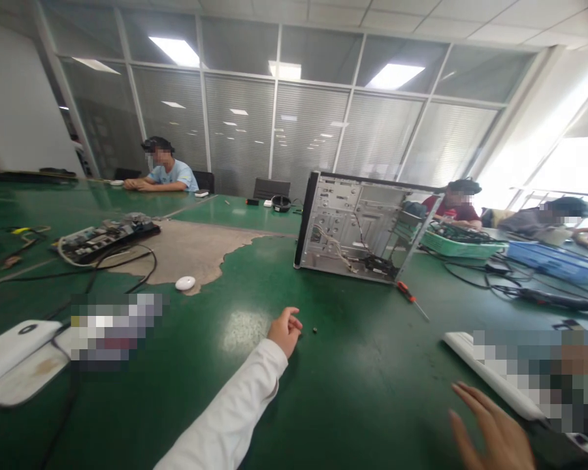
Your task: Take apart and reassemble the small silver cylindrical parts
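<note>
My left hand (285, 331), in a white sleeve, rests over the green table (353, 365) with its fingers loosely curled and apart. I see nothing in it. Just right of its fingertips lies a small dark piece (315, 330), too small to name. At the lower right, my right hand (492, 427) has its fingers spread and holds nothing visible; it is nearest a white-edged device (490, 375) whose surface is blurred out. Beyond the left hand stands an open computer case (353, 225), its side panel off and wires inside. A red-handled screwdriver (408, 292) lies by its lower right corner.
A circuit board assembly (110, 238) and black cables lie at left, near a white round object (185, 283). A white device (19, 359) is at lower left. Green (460, 243) and blue baskets (558, 261) stand at right. Several people sit around the table.
</note>
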The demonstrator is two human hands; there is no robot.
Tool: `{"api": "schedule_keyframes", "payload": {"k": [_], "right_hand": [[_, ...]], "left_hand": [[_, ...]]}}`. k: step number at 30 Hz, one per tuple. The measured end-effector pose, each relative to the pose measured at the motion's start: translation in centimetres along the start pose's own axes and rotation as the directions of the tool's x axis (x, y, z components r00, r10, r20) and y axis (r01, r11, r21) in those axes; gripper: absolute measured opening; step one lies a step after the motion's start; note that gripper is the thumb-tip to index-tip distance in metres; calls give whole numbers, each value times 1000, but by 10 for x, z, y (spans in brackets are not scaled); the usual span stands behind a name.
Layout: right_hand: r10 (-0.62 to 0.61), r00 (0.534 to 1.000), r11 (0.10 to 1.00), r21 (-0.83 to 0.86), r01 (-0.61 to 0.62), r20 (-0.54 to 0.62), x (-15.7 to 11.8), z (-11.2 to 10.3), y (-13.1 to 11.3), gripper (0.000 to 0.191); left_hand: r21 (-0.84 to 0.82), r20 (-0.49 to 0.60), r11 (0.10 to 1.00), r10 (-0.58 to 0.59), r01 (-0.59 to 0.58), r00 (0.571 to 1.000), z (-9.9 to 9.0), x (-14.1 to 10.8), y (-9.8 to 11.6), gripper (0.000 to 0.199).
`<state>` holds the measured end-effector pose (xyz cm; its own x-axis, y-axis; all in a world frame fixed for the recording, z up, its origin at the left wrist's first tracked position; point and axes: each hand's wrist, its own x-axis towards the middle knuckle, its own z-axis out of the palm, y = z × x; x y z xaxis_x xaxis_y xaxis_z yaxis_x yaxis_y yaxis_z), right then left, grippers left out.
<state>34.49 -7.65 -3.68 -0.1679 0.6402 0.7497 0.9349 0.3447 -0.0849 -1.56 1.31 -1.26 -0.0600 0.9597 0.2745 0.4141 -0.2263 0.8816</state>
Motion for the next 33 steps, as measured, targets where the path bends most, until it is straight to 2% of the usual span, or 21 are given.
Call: {"api": "schedule_keyframes", "payload": {"k": [2, 4, 6, 9, 13, 18, 24, 28, 33], "right_hand": [[-123, 979, 991, 80, 111, 165, 19, 13, -43, 55], [-197, 924, 979, 108, 170, 329, 34, 24, -79, 55], [-243, 875, 969, 148, 198, 418, 46, 32, -106, 53], [-303, 835, 949, 224, 221, 459, 64, 45, -130, 50], [-335, 834, 932, 284, 226, 437, 86, 71, -150, 49], [-396, 838, 893, 369, 257, 374, 101, 92, -165, 44], [-438, 839, 854, 440, 277, 323, 101, 95, -164, 34], [-462, 843, 836, 453, 310, 275, 96, 91, -159, 30], [-477, 837, 841, 417, 346, 267, 83, 69, -142, 29]], "left_hand": [[7, -2, 1000, 5, -5, 1000, 0, -1, 1, 40], [12, -3, 1000, 6, -6, 1000, -1, -1, 2, 41], [11, -3, 1000, 2, -2, 1000, -1, -2, 3, 41], [10, -3, 1000, 2, -2, 1000, -1, -2, 3, 42], [21, -9, 1000, 17, -17, 1000, 0, -2, 1, 42], [37, -18, 999, 29, -29, 999, 1, -2, -2, 43], [26, -18, 999, 27, -26, 999, 2, -2, -2, 42], [11, -23, 1000, 23, -22, 999, 2, -3, -1, 41], [-1, -20, 1000, 3, -3, 1000, 0, -3, 0, 41]]}}
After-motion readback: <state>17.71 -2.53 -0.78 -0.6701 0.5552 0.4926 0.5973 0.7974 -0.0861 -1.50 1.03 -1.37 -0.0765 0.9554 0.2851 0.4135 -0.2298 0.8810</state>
